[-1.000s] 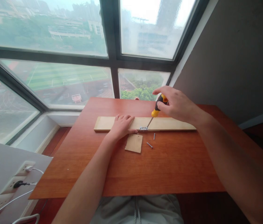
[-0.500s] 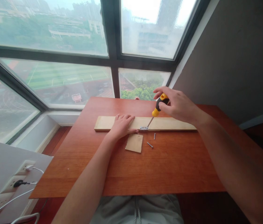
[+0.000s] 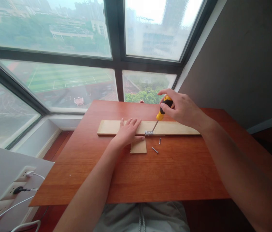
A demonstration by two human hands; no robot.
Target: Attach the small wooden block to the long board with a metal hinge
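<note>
A long pale wooden board (image 3: 109,126) lies across the table. My left hand (image 3: 128,131) rests on it with fingers spread, its thumb over the top edge of a small square wooden piece (image 3: 138,147). A small metal hinge (image 3: 148,132) sits at the board's near edge, right of that thumb. In my right hand (image 3: 178,108) is a screwdriver (image 3: 165,106) with a yellow and black handle, tilted so its tip meets the right end of the hinge. Whether a screw is under the tip is too small to tell.
Two loose screws, an upright-lying screw (image 3: 160,141) and a slanted screw (image 3: 154,150), lie on the reddish wooden table (image 3: 169,180) just in front of the board. Window frames (image 3: 120,83) stand behind. Wall sockets with plugged-in cables (image 3: 21,190) are at lower left.
The small wooden piece has turned straighter and moved up against the board, under my left thumb. My left hand has shifted slightly right. The screwdriver handle has turned or tilted a little in my right hand.
</note>
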